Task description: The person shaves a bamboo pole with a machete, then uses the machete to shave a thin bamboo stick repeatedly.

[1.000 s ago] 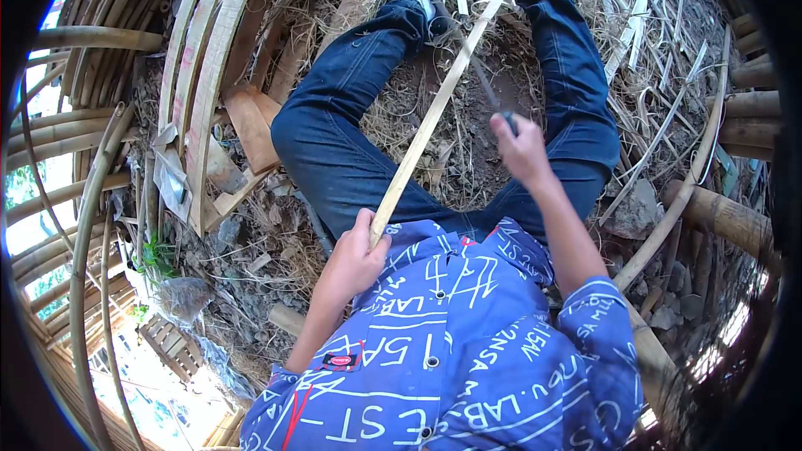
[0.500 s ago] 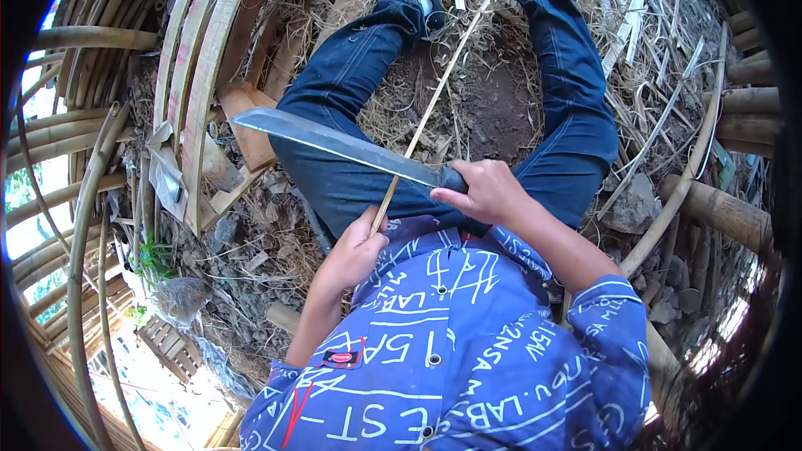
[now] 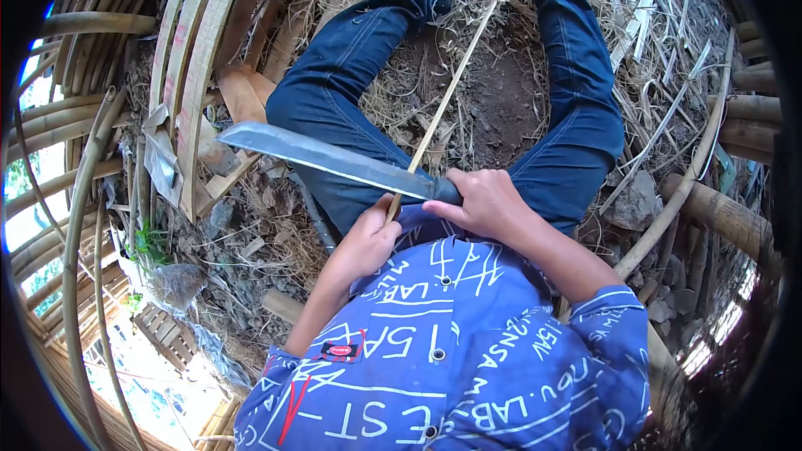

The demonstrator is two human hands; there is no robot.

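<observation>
My left hand is closed around the near end of a thin bamboo strip, which runs forward between my legs to my feet. In my right hand is the dark handle of a large knife. Its long blade points left and lies across the strip, just beyond my left hand. The fingers of my right hand wrap the handle, with the thumb along the blade's base.
Curved wooden slats lie at the upper left. Bamboo poles stand at the right, and more frame the left side. Shavings and pale strips cover the ground around my legs. A grey stone sits beside my right knee.
The knife and my right hand have moved slightly toward my body. My left hand has shifted a little to the right and toward the blade, still on the strip.
</observation>
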